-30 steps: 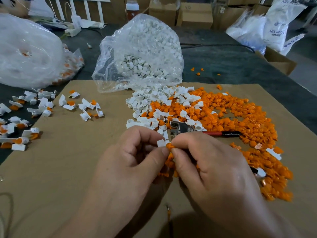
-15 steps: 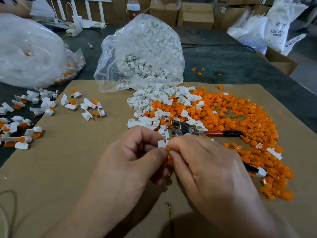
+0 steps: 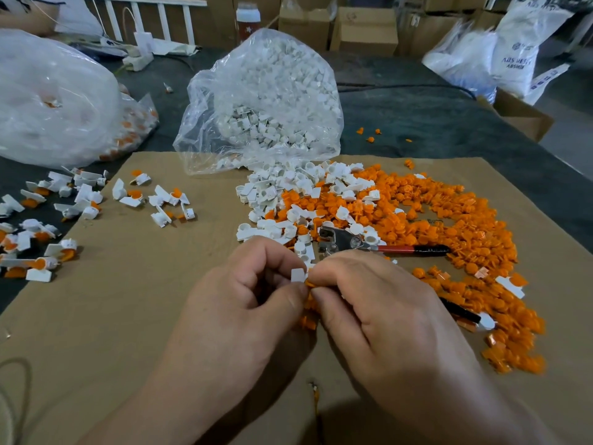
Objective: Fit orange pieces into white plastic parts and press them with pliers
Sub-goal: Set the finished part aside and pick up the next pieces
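Cardboard (image 3: 96, 316) underneath; fingers (image 3: 282, 303) hide most of white part (image 3: 296, 274), orange piece (image 3: 309, 283).

Mid-frame, left grip (image 3: 244, 303) pinches a white plastic part (image 3: 296, 274), right grip (image 3: 385, 309) an orange piece (image 3: 309, 283) against it; pliers (image 3: 349, 240) lie just above

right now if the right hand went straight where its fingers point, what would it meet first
The right hand, pinching an orange piece, points left at the white part pinched by the left hand. It would meet that part first. They may be touching; depth is unclear.
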A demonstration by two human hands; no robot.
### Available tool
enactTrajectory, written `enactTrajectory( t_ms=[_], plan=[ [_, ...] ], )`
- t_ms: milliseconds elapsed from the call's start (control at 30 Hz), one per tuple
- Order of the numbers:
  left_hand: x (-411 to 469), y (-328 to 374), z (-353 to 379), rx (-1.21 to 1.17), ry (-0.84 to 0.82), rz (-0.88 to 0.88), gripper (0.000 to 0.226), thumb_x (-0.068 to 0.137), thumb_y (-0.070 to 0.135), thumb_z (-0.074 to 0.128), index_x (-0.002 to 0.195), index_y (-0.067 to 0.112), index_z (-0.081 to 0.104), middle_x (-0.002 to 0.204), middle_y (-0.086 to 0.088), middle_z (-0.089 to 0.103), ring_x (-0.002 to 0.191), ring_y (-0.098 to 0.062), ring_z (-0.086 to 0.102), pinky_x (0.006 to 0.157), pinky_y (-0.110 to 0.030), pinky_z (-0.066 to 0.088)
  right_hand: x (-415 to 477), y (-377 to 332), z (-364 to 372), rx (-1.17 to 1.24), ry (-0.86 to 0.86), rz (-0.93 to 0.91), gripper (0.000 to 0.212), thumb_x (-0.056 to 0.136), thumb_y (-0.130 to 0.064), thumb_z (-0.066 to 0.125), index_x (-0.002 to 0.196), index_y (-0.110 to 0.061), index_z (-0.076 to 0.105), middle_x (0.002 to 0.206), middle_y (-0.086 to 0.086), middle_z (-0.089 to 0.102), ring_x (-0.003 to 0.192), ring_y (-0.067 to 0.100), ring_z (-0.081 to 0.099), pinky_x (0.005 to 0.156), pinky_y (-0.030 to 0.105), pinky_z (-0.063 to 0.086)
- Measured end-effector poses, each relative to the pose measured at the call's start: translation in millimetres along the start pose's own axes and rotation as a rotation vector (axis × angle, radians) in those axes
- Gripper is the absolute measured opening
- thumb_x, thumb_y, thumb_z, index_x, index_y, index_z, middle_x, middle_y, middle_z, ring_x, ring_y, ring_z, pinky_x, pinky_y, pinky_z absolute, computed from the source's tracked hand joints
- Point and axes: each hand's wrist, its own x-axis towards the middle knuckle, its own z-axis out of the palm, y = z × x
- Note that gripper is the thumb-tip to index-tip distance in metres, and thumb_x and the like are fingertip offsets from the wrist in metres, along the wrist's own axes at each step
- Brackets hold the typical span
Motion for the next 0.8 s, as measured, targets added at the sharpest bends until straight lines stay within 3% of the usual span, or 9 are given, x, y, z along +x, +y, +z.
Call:
enactTrajectory(
  t_ms=[233,300,367,433,533,633,733,800],
  plan=[
    [-0.1,0.3,2.0,-0.023,0.034,0.000,0.015,0.074,0.036,0.070,0.088,0.040,0.067,0.068,0.005,0.065,0.059,-0.013,0.061,0.053,-0.016,0.047,1.3,-1.0,0.1,-0.025,0.024,-0.021,0.024,0.095,-0.029,0.045,0.105,-0.019,0.066,0.096,-0.007,0.064,0.088,0.009,0.060,0.070,0.032,0.053],
    [1.2,0.2,3.1,-0.058,0.053,-0.010,0.012,0.078,0.034,0.074,0.087,0.039,0.068,0.065,0.005,0.064,0.056,-0.009,0.058,0.051,-0.017,0.045,2.1,1.1,-2.1,-0.072,0.035,-0.034,0.023,0.093,-0.029,0.051,0.110,-0.019,0.063,0.102,-0.006,0.062,0.095,0.012,0.057,0.076,0.033,0.052],
    [3.8,-0.2,3.1,-0.164,0.099,-0.053,0.015,0.077,0.021,0.073,0.082,0.035,0.071,0.057,0.005,0.061,0.050,-0.007,0.054,0.047,-0.015,0.044,4.2,7.9,-8.0,-0.182,0.013,0.040,0.037,0.089,-0.034,0.054,0.124,-0.022,0.054,0.116,-0.004,0.058,0.108,0.016,0.052,0.088,0.034,0.049],
    [7.7,-1.4,-0.6,-0.283,0.129,-0.113,0.016,0.079,0.011,0.068,0.078,0.026,0.072,0.054,0.000,0.060,0.046,-0.008,0.054,0.044,-0.015,0.045,6.7,17.5,-18.6,-0.318,-0.106,0.199,0.057,0.085,-0.044,0.046,0.139,-0.030,0.033,0.135,-0.006,0.045,0.125,0.017,0.038,0.103,0.038,0.038],
    [13.9,-6.7,-8.0,-0.411,0.128,-0.171,0.021,0.084,0.002,0.064,0.073,0.019,0.070,0.058,-0.004,0.061,0.048,-0.011,0.056,0.042,-0.019,0.046,6.5,34.8,-32.5,-0.479,-0.366,0.336,0.067,0.085,-0.054,0.031,0.144,-0.037,0.004,0.148,-0.011,0.021,0.136,0.014,0.015,0.113,0.039,0.021],
    [17.2,-9.6,-9.3,-0.499,0.123,-0.213,0.024,0.082,0.001,0.065,0.071,0.021,0.070,0.061,-0.004,0.061,0.049,-0.012,0.054,0.041,-0.020,0.044,5.1,43.4,-36.5,-0.507,-0.499,0.349,0.072,0.086,-0.056,0.032,0.147,-0.038,-0.001,0.151,-0.012,0.014,0.138,0.014,0.013,0.114,0.037,0.018],
    [16.5,-8.9,-9.3,-0.526,0.101,-0.222,0.012,0.073,0.008,0.069,0.072,0.020,0.071,0.061,-0.005,0.061,0.049,-0.012,0.054,0.041,-0.020,0.043,3.7,47.3,-37.8,-0.523,-0.494,0.341,0.075,0.086,-0.056,0.039,0.147,-0.039,-0.002,0.151,-0.013,0.013,0.138,0.014,0.014,0.112,0.036,0.021],
    [16.6,-10.4,-9.4,-0.509,0.094,-0.224,0.019,0.079,0.003,0.068,0.072,0.020,0.070,0.062,-0.005,0.061,0.050,-0.012,0.055,0.041,-0.020,0.044,3.2,51.0,-36.7,-0.550,-0.475,0.339,0.076,0.087,-0.055,0.043,0.147,-0.039,-0.001,0.151,-0.013,0.014,0.137,0.015,0.016,0.111,0.036,0.024]
  ],
)
